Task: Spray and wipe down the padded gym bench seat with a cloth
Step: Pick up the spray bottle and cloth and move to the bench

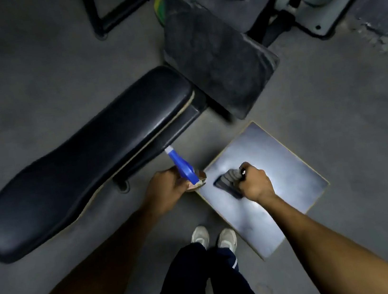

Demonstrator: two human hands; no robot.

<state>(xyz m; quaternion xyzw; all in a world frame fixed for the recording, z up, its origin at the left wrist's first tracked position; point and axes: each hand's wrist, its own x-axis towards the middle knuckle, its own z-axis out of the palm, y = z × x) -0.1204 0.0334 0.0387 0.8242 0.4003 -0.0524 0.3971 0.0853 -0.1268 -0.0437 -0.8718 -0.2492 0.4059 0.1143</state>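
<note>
While the person is standing over the work, shoes [213,237] planted at the near edge of a pale board [277,160] lying on the floor, both hands are busy at the pick-up stage. On the right, the right hand [255,184] is clenching around a grey cloth [228,179] that is resting on the board, and it is worth bunching the cloth fully into the palm so no loose corner is dragging on the floor. Just left of it, the left hand [168,186] is gripping the neck of a spray bottle [183,168], whose blue trigger head is pointing away toward the bench; whether a finger is on the trigger cannot be told. Farther off and to the left, the padded bench seat [84,157] is lying long and black, seemingly dry and not yet wiped. Aiming the nozzle squarely over the top of the pad, rather than at its near edge, should be keeping mist off the frame and the floor [26,58] beyond.
</note>
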